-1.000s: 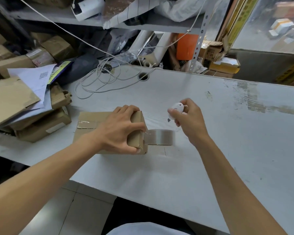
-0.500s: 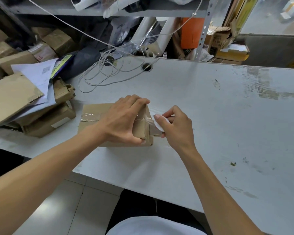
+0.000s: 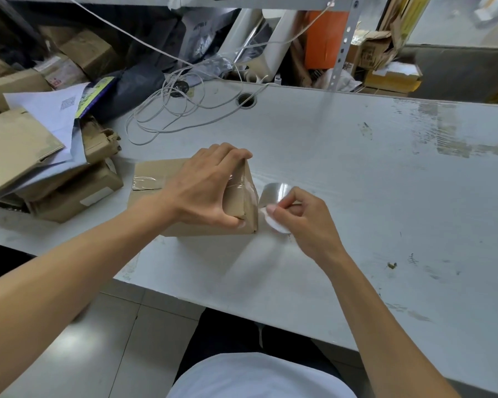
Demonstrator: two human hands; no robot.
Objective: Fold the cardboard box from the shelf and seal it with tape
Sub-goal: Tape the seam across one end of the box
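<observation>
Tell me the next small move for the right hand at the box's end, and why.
Probably draw the small white cutter in the right hand across the clear tape, close to the cardboard box. The tape runs from the box's end, and the left hand grips the box.

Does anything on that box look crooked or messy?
Yes. On the cardboard box, the clear tape patch at its left end is wrinkled and uneven. The left hand hides the middle.
</observation>
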